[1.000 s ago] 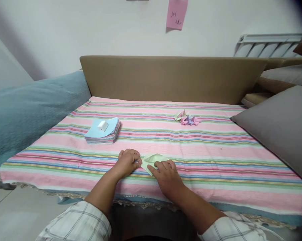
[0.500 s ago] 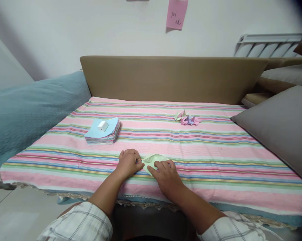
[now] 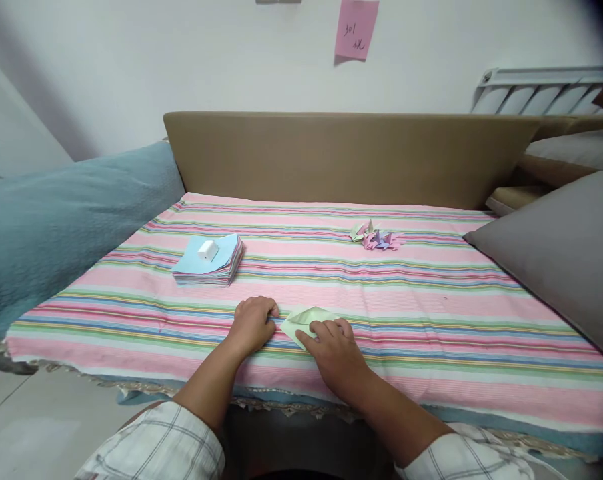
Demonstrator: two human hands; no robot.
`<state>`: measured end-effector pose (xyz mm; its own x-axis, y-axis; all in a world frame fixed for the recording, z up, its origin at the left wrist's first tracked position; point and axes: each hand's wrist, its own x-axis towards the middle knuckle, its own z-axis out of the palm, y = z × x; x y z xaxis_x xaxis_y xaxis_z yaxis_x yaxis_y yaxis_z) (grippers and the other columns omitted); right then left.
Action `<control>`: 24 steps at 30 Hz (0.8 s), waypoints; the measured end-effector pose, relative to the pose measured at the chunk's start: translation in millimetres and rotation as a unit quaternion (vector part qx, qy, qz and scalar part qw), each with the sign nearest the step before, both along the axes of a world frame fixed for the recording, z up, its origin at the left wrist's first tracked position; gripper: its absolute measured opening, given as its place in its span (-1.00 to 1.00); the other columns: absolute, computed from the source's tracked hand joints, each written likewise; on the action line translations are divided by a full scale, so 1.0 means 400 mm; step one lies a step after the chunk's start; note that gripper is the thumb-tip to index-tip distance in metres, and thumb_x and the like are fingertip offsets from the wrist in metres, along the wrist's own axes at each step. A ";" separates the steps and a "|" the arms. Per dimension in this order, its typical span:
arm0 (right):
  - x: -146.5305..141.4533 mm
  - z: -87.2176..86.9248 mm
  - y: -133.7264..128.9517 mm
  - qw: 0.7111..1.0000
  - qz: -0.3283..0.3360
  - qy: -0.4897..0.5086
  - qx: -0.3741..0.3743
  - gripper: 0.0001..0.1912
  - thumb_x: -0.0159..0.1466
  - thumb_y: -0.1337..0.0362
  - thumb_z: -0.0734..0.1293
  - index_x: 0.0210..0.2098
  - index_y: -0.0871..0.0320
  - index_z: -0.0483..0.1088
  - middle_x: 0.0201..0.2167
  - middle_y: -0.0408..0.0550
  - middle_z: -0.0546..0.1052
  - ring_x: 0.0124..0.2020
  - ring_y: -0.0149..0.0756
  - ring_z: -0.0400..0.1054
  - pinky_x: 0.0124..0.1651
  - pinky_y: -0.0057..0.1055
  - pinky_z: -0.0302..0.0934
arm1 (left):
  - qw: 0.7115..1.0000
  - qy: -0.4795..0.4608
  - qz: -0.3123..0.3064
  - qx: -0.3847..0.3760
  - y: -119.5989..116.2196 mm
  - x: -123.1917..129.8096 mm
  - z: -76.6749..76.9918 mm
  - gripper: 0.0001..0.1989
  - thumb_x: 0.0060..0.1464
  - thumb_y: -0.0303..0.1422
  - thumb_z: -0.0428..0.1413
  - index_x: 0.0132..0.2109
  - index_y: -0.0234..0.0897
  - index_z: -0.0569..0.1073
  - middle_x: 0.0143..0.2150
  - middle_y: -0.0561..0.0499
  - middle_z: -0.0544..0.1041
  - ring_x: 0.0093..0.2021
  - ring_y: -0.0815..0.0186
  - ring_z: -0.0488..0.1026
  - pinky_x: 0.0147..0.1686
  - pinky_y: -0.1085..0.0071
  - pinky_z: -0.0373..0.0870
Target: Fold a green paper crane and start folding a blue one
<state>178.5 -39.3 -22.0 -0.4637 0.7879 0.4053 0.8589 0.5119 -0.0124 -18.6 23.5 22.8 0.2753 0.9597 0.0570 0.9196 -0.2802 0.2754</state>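
A pale green sheet of origami paper (image 3: pixel 292 325), partly folded with a raised flap along its far side, lies on the striped cloth in front of me. My right hand (image 3: pixel 334 350) grips its right part, thumb on the near side and bent fingers over the paper, hiding that end. Just off the paper's left corner, my left hand (image 3: pixel 253 325) rests on the cloth with fingers curled and the thumb apart from them, holding nothing.
A stack of coloured paper (image 3: pixel 209 270) with a small white block (image 3: pixel 208 251) on top stands at left. Several folded paper cranes (image 3: pixel 376 238) lie farther back. A grey cushion (image 3: pixel 556 240) is at right, a blue armrest (image 3: pixel 81 207) at left, a brown backrest (image 3: pixel 331 157) behind.
My left hand has let go of the paper's left corner and drawn back slightly left. The right hand stays on the paper.
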 end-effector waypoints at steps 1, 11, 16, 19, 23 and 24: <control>0.000 -0.001 0.000 1.000 -0.001 -0.001 0.002 -0.64 0.24 0.38 0.22 0.01 -0.07 0.31 -0.20 -0.09 0.41 -0.22 -0.26 0.16 -0.02 -0.19 -0.14 | 1.000 0.004 0.005 0.012 -0.006 -0.002 0.004 -0.77 -0.17 -0.55 0.01 -0.33 -0.21 0.43 -0.31 0.02 0.45 -0.21 0.22 0.35 -0.16 0.32 0.20; -0.002 0.003 -0.004 1.000 -0.002 0.006 0.024 -0.73 0.28 0.37 0.19 -0.08 -0.02 0.37 -0.28 -0.09 0.40 -0.26 -0.30 0.17 -0.02 -0.22 -0.13 | 0.983 0.064 -0.170 -0.007 -0.121 0.018 -0.013 -0.47 -0.01 -0.52 -0.06 0.10 -0.01 0.34 -0.31 0.01 0.46 -0.26 0.24 0.40 -0.29 0.38 0.29; -0.001 -0.001 -0.004 0.999 0.003 0.027 0.030 -0.79 0.28 0.39 0.20 -0.17 0.05 0.41 -0.34 -0.10 0.41 -0.28 -0.32 0.19 -0.02 -0.24 -0.12 | 0.977 0.131 -0.167 0.012 -0.125 0.029 -0.019 -0.47 0.03 -0.47 -0.05 0.15 0.05 0.28 -0.32 -0.03 0.46 -0.30 0.21 0.41 -0.32 0.34 0.30; -0.001 -0.004 -0.003 0.999 0.005 0.030 0.038 -0.81 0.28 0.40 0.21 -0.21 0.08 0.42 -0.36 -0.10 0.42 -0.29 -0.32 0.19 -0.04 -0.25 -0.11 | 0.977 0.149 -0.155 0.011 -0.129 0.036 -0.011 -0.50 0.07 -0.45 -0.06 0.15 0.06 0.28 -0.32 -0.04 0.46 -0.33 0.20 0.42 -0.34 0.32 0.30; 0.000 -0.003 -0.005 0.998 0.009 0.032 0.046 -0.80 0.28 0.41 0.20 -0.20 0.09 0.42 -0.35 -0.09 0.43 -0.29 -0.31 0.20 -0.05 -0.24 -0.10 | 0.978 0.161 -0.134 0.005 -0.134 0.044 -0.004 -0.51 0.06 -0.45 -0.05 0.13 0.04 0.30 -0.23 -0.10 0.49 -0.28 0.14 0.44 -0.32 0.26 0.31; 0.000 -0.002 -0.006 0.998 0.010 0.032 0.047 -0.80 0.28 0.41 0.20 -0.19 0.09 0.42 -0.35 -0.09 0.44 -0.29 -0.31 0.20 -0.05 -0.24 -0.10 | 0.978 0.163 -0.131 0.005 -0.134 0.044 -0.004 -0.51 0.05 -0.46 -0.05 0.13 0.04 0.30 -0.21 -0.10 0.49 -0.26 0.13 0.45 -0.31 0.25 0.32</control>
